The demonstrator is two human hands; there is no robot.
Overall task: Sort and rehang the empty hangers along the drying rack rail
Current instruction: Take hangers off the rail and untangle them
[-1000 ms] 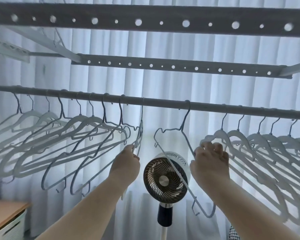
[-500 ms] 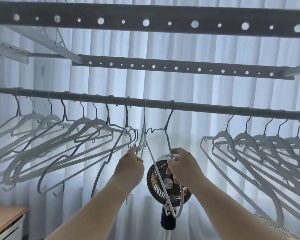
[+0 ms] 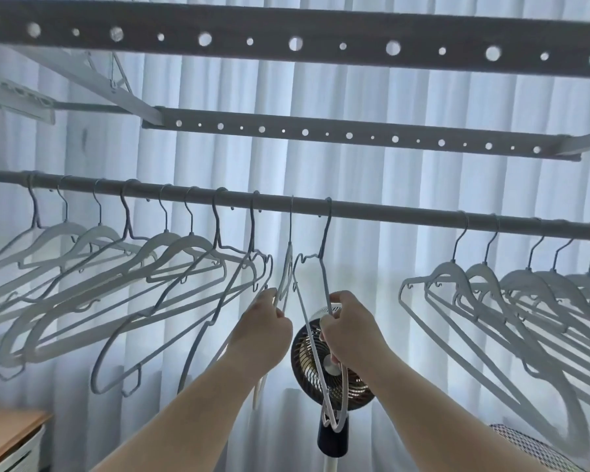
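Observation:
A grey round rail [image 3: 389, 216] runs across the view with empty hangers hooked on it. A bunch of white and blue-grey hangers [image 3: 123, 267] hangs on the left, another bunch of white hangers [image 3: 491, 301] on the right. In the middle, my left hand [image 3: 263, 328] pinches a white hanger [image 3: 288, 267] that hangs edge-on from the rail. My right hand [image 3: 349, 327] grips a thin blue-grey wire hanger [image 3: 322, 277] whose hook is over the rail just to the right of the white one.
Two perforated grey bars [image 3: 321, 131] of the rack lie above the rail. A standing fan [image 3: 331, 376] is behind my hands. White curtains fill the background. A wooden surface with a white bin [image 3: 11, 437] sits low left, a mesh object [image 3: 532, 444] low right.
My right hand left the right bunch, took the wire hanger and slid it left along the rail until it hangs beside the white hanger held by my left hand.

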